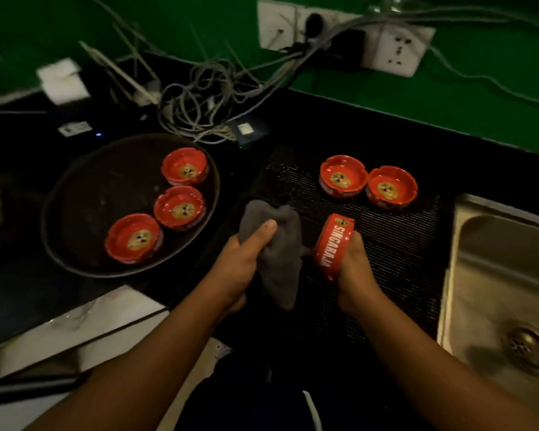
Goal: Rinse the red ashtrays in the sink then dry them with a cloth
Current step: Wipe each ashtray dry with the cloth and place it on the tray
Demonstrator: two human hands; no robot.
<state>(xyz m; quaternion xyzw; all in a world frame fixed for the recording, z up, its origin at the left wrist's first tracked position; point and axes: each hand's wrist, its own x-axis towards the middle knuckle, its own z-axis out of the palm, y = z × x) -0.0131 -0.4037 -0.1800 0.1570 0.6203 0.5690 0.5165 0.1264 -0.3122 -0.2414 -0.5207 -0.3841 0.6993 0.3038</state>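
Six red ashtrays [185,166] [180,207] [134,238] [343,176] [391,187] [333,245], one grey cloth [277,259], one round tray [106,188], one mat [386,244], one sink [495,275].

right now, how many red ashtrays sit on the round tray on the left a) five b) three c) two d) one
b: three ashtrays sit on the round tray; two more stand on the mat and the right hand holds one.
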